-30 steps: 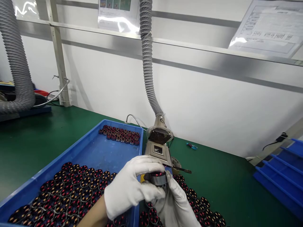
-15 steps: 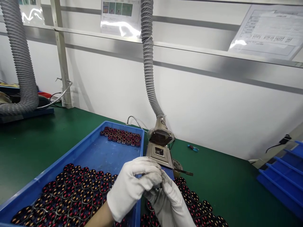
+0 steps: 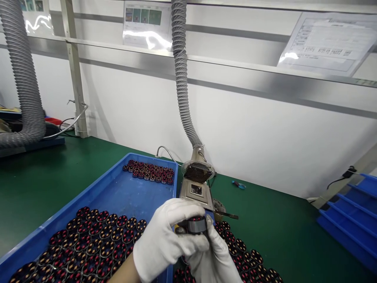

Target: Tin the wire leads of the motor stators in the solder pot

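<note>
My left hand (image 3: 169,236), in a white glove, grips a round dark part (image 3: 196,225) with a smooth grey side between thumb and fingers. Red bits show at the top of this part. My right hand (image 3: 216,251), also gloved, has its fingertips against the right side of the same part. Both hands are over the right edge of a blue tray (image 3: 88,195). Just beyond them stands a metal device with a square opening (image 3: 196,190), under a round hood (image 3: 198,171).
Rows of round parts (image 3: 100,239) fill the tray's near end, and smaller ones (image 3: 151,171) its far end. More parts (image 3: 244,255) lie right of my hands. A small tool (image 3: 238,184) and blue stacked trays (image 3: 350,216) are farther right. A hose (image 3: 181,74) hangs above.
The round part, mostly hidden by my fingers before, now shows its grey side between my hands. My fingers have spread around it. The whole view has shifted slightly.
</note>
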Tool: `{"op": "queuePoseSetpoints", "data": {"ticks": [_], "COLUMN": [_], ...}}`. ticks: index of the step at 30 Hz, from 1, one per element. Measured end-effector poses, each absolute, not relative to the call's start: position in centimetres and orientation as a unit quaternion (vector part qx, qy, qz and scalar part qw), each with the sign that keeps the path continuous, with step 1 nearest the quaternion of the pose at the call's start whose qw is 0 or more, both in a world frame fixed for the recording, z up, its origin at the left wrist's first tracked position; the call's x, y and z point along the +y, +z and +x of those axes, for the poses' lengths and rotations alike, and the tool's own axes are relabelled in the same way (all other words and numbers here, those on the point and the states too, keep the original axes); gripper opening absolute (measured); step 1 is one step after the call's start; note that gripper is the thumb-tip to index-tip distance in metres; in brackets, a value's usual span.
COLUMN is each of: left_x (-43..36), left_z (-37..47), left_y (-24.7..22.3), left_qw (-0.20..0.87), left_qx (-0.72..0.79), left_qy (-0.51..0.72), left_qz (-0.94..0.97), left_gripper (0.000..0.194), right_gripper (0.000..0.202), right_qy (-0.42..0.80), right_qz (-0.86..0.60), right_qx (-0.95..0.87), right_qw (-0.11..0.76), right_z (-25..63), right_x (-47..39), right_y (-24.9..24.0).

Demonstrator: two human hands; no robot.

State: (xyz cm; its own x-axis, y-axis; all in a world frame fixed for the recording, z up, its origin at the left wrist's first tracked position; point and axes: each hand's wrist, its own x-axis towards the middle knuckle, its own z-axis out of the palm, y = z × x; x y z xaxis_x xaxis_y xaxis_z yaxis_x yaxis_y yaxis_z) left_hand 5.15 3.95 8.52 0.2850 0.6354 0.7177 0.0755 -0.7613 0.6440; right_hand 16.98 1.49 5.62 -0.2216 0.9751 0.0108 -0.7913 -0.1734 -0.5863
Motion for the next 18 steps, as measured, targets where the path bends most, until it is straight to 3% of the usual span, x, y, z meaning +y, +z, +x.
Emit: {"op": "queuePoseSetpoints", "data": {"ticks": [7,14,16,18], "left_x": [4.0,4.2,4.3,4.3], "left_z": [4.5,4.2,4.1,4.3], "left_y": [7.7,7.9,8.2,8.4], "left_qw": [0.328,0.455,0.462,0.486], "left_qx": [0.231,0.278,0.286,0.276], "left_qy": [0.563,0.592,0.576,0.546], "left_qz": [0.723,0.604,0.611,0.624], "left_gripper": [0.015,0.024,0.014,0.022], "right_gripper": [0.026,0.046,0.047,0.045], "right_qy": [0.732,0.672,0.672,0.672], "right_qz": [-0.200,-0.241,-0.241,-0.229], "right_qx": [-0.241,-0.237,-0.229,-0.238], "right_qw": [0.606,0.659,0.662,0.663], "right_z": [17.2,17.3,17.0,16.9], "right_x": [1.4,5.3,5.3,5.0], "right_y": [5.3,-0.5,-0.8,-0.2]}}
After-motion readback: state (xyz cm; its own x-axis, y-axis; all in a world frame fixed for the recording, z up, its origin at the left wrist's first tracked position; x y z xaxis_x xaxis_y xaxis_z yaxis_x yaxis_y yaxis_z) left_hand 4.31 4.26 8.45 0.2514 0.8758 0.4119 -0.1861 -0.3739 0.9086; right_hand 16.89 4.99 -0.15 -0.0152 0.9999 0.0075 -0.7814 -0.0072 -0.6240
